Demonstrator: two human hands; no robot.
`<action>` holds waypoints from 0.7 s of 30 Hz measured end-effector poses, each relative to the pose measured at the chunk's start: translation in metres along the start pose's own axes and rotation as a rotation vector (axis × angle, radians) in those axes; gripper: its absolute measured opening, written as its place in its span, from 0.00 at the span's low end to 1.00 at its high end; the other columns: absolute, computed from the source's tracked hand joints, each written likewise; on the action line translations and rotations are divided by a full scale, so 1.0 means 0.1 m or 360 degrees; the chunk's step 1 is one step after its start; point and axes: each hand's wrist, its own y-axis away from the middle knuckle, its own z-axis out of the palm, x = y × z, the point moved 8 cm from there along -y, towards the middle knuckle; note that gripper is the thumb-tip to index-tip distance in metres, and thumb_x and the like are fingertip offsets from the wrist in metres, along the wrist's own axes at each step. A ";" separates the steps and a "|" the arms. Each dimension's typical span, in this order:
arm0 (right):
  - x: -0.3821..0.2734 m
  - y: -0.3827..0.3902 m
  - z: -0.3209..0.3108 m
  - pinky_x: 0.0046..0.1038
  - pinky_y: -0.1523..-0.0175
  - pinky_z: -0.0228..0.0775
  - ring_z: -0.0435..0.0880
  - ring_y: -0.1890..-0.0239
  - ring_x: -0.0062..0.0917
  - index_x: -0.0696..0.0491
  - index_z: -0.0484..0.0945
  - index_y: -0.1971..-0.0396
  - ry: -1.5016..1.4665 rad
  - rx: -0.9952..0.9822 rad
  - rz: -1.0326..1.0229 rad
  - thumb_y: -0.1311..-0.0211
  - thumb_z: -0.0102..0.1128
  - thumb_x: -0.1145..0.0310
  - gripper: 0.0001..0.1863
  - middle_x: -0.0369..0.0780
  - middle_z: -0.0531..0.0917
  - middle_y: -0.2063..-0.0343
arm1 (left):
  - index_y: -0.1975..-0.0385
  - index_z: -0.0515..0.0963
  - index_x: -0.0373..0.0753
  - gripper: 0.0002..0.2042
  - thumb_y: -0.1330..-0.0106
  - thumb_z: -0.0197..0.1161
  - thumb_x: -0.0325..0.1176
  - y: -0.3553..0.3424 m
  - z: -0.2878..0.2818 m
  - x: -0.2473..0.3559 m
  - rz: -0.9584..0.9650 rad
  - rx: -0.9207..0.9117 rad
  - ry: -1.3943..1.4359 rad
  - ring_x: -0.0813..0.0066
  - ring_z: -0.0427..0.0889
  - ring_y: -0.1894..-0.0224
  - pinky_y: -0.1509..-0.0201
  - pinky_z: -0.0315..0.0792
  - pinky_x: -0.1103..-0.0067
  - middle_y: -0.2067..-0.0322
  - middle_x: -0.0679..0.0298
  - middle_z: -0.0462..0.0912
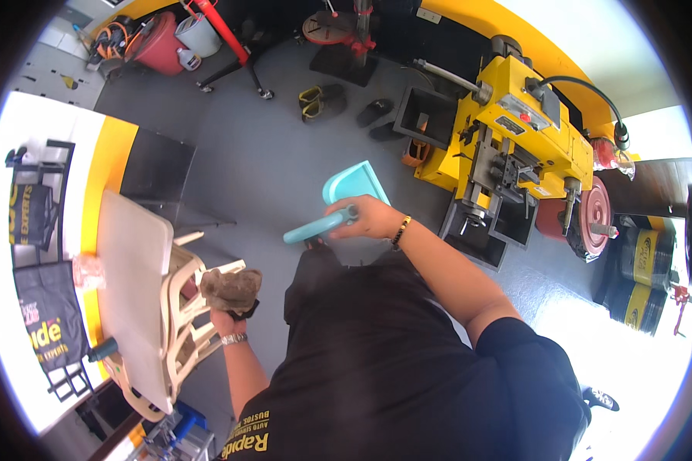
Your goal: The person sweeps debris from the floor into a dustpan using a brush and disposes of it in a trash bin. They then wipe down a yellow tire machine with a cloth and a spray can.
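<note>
My right hand (370,218) is closed around the handle of a teal dustpan (355,183), held out in front of my waist. The dustpan's pan hangs beyond my fingers, over the grey floor. On the left, my left hand (224,321) has a crumpled brown rag (231,289) in its grip. The rag covers most of the fingers, and a dark bit shows at its lower edge. Just left of that hand stand stacked cream plastic chairs (178,307).
A yellow lathe-like machine (515,123) with black trays stands on the right. Shoes (319,101) and slippers (374,112) lie on the floor ahead. A beige folding table top (134,284) leans at the left. Farther off are a red stand (221,31) and a red bin (158,44).
</note>
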 end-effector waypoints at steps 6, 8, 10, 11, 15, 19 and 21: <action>-0.40 -0.40 -0.16 0.27 0.52 0.72 0.81 0.63 0.25 0.45 0.83 0.54 0.0146 0.0126 0.0173 0.45 0.71 0.63 0.17 0.35 0.85 0.67 | 0.64 0.75 0.45 0.14 0.29 0.55 0.50 -1.52 1.06 0.56 -0.0384 -0.0339 -0.0548 0.79 0.71 0.80 0.69 0.72 0.76 0.79 0.70 0.74; -0.48 -0.51 -0.24 0.29 0.50 0.73 0.82 0.62 0.28 0.45 0.83 0.53 0.0169 0.0178 0.0180 0.46 0.68 0.68 0.18 0.37 0.86 0.63 | 0.65 0.75 0.44 0.15 0.28 0.55 0.49 -1.68 1.80 0.66 -0.0454 -0.0635 -0.0927 0.79 0.72 0.78 0.68 0.72 0.77 0.77 0.69 0.75; -0.45 -0.64 -0.34 0.30 0.49 0.73 0.82 0.60 0.29 0.45 0.83 0.53 0.0106 0.0269 0.0137 0.48 0.67 0.71 0.19 0.38 0.86 0.61 | 0.64 0.76 0.41 0.15 0.27 0.54 0.48 -1.74 2.47 0.66 -0.0318 -0.0984 -0.1186 0.80 0.74 0.75 0.67 0.72 0.79 0.75 0.69 0.76; -0.42 -0.72 -0.41 0.29 0.51 0.73 0.82 0.62 0.29 0.45 0.83 0.53 0.0099 0.0333 0.0066 0.49 0.66 0.72 0.20 0.38 0.86 0.62 | 0.63 0.76 0.40 0.15 0.27 0.53 0.47 -1.78 2.75 0.59 -0.0257 -0.1171 -0.1305 0.80 0.75 0.73 0.66 0.72 0.79 0.75 0.69 0.77; -0.38 -0.99 -0.80 0.27 0.53 0.74 0.83 0.63 0.29 0.46 0.83 0.53 0.0057 0.0487 -0.0005 0.51 0.62 0.77 0.22 0.39 0.86 0.63 | 0.53 0.75 0.36 0.14 0.26 0.55 0.41 -2.23 3.31 0.07 -0.0515 -0.1363 -0.1550 0.74 0.79 0.55 0.49 0.74 0.75 0.57 0.63 0.81; -0.13 -1.26 -1.24 0.27 0.55 0.72 0.82 0.63 0.27 0.47 0.83 0.53 -0.0081 0.0657 0.0001 0.53 0.57 0.80 0.24 0.37 0.86 0.61 | 0.35 0.64 0.39 0.23 0.28 0.57 0.36 -2.57 3.74 -0.22 -0.0652 -0.1114 -0.1256 0.69 0.73 0.41 0.37 0.69 0.73 0.43 0.62 0.75; 0.05 -1.44 -1.37 0.28 0.54 0.72 0.81 0.62 0.27 0.47 0.83 0.53 -0.0160 0.0704 0.0063 0.52 0.58 0.78 0.23 0.37 0.85 0.62 | 0.35 0.65 0.39 0.23 0.29 0.57 0.32 -2.71 3.96 -0.12 -0.0253 -0.1265 -0.1627 0.70 0.74 0.42 0.38 0.70 0.73 0.44 0.62 0.75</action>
